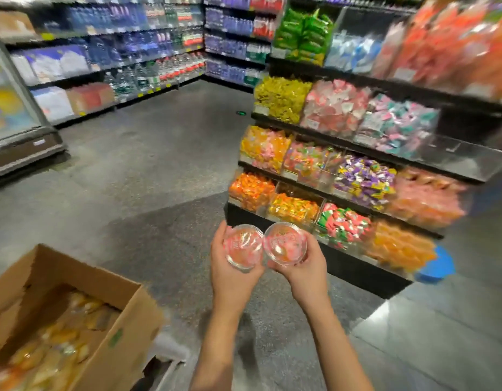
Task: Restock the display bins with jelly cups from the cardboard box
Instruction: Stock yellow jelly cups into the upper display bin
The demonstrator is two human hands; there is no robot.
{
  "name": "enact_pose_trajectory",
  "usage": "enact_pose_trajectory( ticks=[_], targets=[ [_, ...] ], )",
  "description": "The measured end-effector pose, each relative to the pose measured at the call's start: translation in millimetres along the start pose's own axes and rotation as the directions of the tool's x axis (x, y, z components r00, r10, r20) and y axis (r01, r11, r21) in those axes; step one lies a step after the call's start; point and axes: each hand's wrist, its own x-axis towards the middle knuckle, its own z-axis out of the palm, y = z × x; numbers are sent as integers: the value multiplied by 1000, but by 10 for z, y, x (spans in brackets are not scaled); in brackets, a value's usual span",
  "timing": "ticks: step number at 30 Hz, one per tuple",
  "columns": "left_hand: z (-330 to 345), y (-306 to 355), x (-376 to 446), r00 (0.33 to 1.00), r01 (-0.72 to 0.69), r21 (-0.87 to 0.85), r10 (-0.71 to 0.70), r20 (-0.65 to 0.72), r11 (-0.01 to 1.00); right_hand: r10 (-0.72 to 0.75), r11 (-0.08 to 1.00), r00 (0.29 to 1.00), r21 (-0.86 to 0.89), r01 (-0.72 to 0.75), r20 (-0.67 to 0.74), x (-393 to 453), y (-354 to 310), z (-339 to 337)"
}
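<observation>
Two jelly cups, one cradled in the left hand (230, 273) and one in the right hand (302, 268), hover between the cardboard box (108, 320) and display bins (342, 221), looking light, slick, best gripped round the rim

Two bare forearms reach up from the bottom edge of the view, with no sleeve, cuff or glove on either one. The left hand (233, 273) and the right hand (305, 268) are uncovered too, and no ring, watch, band or bracelet shows on the fingers or wrists. Both wrists are slim and the forearms smooth. Motion blur softens the edges of the arms, so finer details such as nails cannot be made out.
</observation>
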Motion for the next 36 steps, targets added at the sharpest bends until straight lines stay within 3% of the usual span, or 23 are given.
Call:
enact_pose_trajectory(
  ticks=[7, 16, 24, 36],
  targets=[
    [1859, -28, -178, 971, -25, -53, 37, 234, 998, -3, 1000, 977, -27, -3, -212, 622, 367, -1695],
    [3418, -172, -285, 870, -46, 17, 32, 491, 999, 105, 993, 892, -6, -120, -440, 987, 937, -3066],
    [4655, -397, 69, 810, 33, 23, -40, 585, 999, 214, 974, 775, 76, -211, -595, 1723, 1403, -3784],
    [6693, -578, 1278, 859, -2, 115, -57, 508, 993, 204, 935, 707, -79, -345, -677, 3772, 1754, -4895]
  ],
)
